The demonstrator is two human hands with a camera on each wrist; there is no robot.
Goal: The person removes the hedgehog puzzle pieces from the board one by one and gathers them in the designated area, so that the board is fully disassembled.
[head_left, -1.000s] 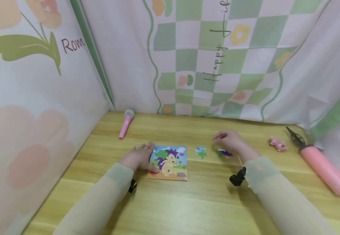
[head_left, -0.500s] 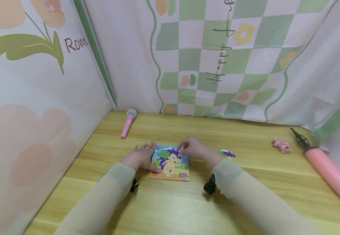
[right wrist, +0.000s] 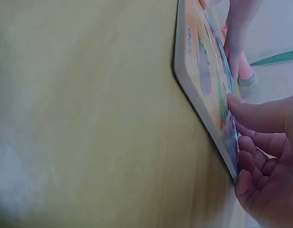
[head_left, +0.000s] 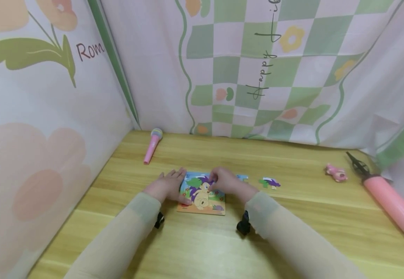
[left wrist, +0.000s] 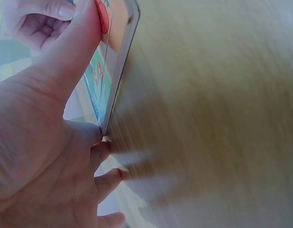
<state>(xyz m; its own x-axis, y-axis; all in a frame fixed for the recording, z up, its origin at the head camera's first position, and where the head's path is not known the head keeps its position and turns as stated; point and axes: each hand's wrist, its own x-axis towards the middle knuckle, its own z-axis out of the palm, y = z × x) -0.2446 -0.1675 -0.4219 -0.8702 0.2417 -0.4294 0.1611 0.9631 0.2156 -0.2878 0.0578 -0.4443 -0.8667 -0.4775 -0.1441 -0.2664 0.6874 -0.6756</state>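
Observation:
A square jigsaw puzzle [head_left: 202, 207] with a purple-haired hedgehog picture lies flat on the table. My left hand [head_left: 168, 186] rests along its left side, fingers stretched out. In the left wrist view, that hand's thumb lies over the puzzle's face and its other fingers spread past the edge. At the upper right of the puzzle, my right hand [head_left: 225, 181] pinches at a puzzle piece with thumb and curled fingers, which hide most of it. A loose blue piece [head_left: 243, 177] shows just behind that hand. Farther right lies a green and purple piece [head_left: 270, 183].
A pink toy microphone [head_left: 152, 146] lies at the back left of the wooden table [head_left: 195, 248]. Off to the right are a small pink toy [head_left: 336, 173] and a pink pump [head_left: 392, 205] with a black nozzle. Patterned cloth [head_left: 251, 69] hangs behind.
My right hand has come left from above the loose pieces to the puzzle's upper right, and its fingers have settled slightly lower there. The left hand keeps its place.

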